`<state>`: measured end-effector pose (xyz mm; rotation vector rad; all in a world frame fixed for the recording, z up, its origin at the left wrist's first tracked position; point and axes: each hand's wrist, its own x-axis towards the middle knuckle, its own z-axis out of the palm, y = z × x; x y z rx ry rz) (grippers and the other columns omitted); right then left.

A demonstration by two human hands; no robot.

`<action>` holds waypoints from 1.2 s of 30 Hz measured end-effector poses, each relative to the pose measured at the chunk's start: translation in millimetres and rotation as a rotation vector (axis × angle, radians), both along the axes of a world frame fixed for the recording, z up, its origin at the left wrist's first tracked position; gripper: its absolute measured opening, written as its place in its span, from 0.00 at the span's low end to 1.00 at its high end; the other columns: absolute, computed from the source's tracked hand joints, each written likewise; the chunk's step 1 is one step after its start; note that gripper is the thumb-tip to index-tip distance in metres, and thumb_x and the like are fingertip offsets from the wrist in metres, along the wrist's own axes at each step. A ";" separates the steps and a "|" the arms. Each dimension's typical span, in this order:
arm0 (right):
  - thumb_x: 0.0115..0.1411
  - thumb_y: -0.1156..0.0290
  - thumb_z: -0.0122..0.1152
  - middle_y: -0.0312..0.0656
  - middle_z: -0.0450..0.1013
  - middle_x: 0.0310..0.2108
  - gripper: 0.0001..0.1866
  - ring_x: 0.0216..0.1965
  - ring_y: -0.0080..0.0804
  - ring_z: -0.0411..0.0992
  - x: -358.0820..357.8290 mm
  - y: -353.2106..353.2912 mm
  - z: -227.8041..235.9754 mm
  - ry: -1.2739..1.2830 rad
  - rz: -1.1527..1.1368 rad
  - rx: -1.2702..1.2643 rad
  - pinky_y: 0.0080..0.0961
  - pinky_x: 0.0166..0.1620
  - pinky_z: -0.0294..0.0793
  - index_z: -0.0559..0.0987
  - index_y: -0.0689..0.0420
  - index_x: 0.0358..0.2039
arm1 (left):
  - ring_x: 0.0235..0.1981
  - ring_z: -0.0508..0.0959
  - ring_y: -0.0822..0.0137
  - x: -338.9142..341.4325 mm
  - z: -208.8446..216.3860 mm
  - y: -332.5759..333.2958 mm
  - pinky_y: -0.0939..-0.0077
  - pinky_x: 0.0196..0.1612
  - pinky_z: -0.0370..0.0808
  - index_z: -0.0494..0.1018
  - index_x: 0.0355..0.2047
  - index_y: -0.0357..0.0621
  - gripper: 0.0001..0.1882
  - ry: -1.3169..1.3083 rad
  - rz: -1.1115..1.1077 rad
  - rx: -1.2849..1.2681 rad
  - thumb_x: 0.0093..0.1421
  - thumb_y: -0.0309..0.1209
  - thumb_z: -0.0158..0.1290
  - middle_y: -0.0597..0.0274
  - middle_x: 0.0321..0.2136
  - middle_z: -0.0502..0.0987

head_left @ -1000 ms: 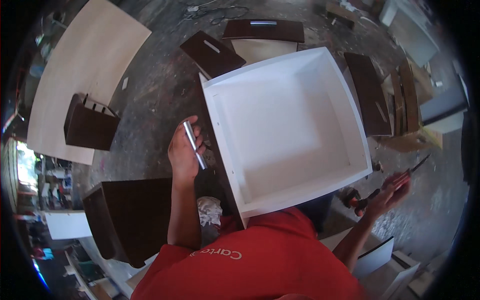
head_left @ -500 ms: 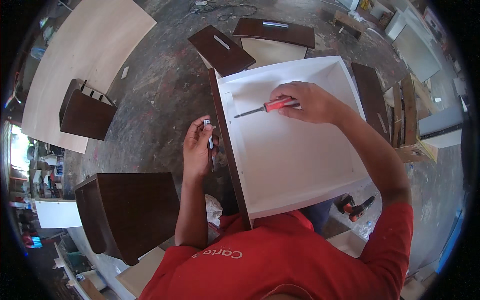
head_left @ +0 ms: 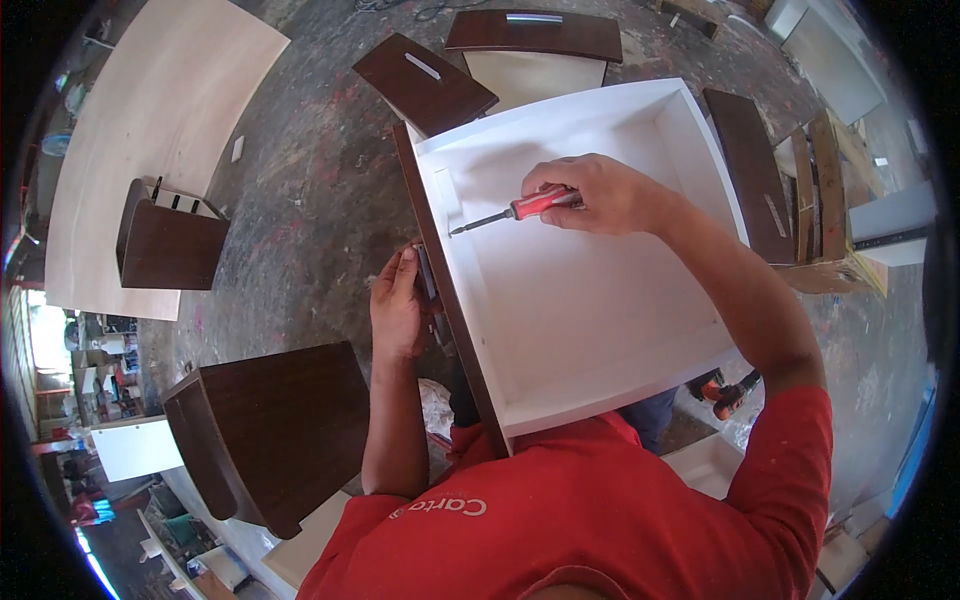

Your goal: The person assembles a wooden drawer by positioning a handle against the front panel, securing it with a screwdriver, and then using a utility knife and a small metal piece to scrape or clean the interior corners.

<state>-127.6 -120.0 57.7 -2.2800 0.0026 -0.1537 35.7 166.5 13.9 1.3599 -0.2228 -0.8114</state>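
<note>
In front of me a white drawer [head_left: 600, 310] rests tilted across my lap, its dark brown front panel [head_left: 470, 345] on the left side. My left hand [head_left: 397, 315] is closed on a slim metal drawer handle [head_left: 428, 278], held up against the outer face of that panel. Inside the drawer, my right hand [head_left: 610, 195] grips the red handle of a screwdriver [head_left: 545, 203]. Its shaft points left, with the tip at or very near the panel's inner side; I cannot tell whether it touches a screw.
Two brown-fronted drawers with handles [head_left: 425, 85] [head_left: 533, 45] lie beyond mine. A dark cabinet piece [head_left: 280, 430] stands at left, near a large plywood sheet [head_left: 190, 90]. A brown panel [head_left: 750, 180], wooden crate [head_left: 825, 200] and cordless drill [head_left: 730, 393] are at right.
My left hand has brought the handle from beside the panel up against its outer face. The screwdriver tip has moved slightly toward the panel's inner side. The view has shifted a little.
</note>
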 end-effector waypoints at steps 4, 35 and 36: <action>0.63 0.70 0.70 0.48 0.83 0.43 0.16 0.42 0.45 0.83 -0.9 0.4 0.1 0.001 -0.009 0.000 0.38 0.49 0.83 0.79 0.56 0.50 | 0.30 0.80 0.76 -3.7 7.9 -4.1 0.78 0.25 0.72 0.76 0.58 0.42 0.21 0.000 0.023 0.025 0.77 0.45 0.51 0.68 0.36 0.82; 0.60 0.74 0.73 0.44 0.81 0.49 0.19 0.45 0.41 0.83 4.6 16.9 10.7 0.116 -0.111 -0.069 0.34 0.51 0.85 0.80 0.55 0.51 | 0.44 0.79 0.72 3.0 -3.1 -8.1 0.75 0.52 0.74 0.78 0.55 0.37 0.19 -0.022 -0.071 0.016 0.77 0.40 0.51 0.63 0.43 0.84; 0.60 0.74 0.73 0.44 0.81 0.49 0.19 0.45 0.41 0.83 5.3 16.5 8.6 0.116 -0.100 -0.071 0.34 0.51 0.85 0.80 0.55 0.51 | 0.44 0.79 0.72 3.9 -2.9 -6.9 0.75 0.52 0.74 0.78 0.55 0.37 0.19 -0.022 -0.061 0.014 0.77 0.40 0.51 0.63 0.43 0.84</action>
